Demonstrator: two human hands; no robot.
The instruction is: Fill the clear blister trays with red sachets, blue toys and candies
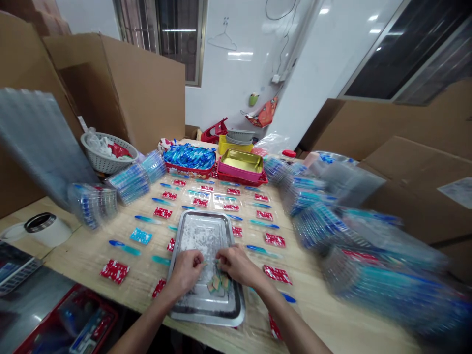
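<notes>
Over one metal tray (208, 319), two hands (187, 270) (236, 264) have fingers (222, 254) pressed together.

To our left we see tall brown cardboard boxes (147, 91) beside a metal-framed barred window (177, 39), and a round grey perforated plastic basket (106, 163) holding crumpled clear plastic (97, 143). A white hollow cylinder (55, 234) with a dark opening sits on the pale wooden table (328, 319). Ahead we find a thin wire hanger (221, 38) on the glossy white wall (217, 73), left of a small green cup-shaped object (253, 100) and a patterned orange-red bag (268, 113).
</notes>
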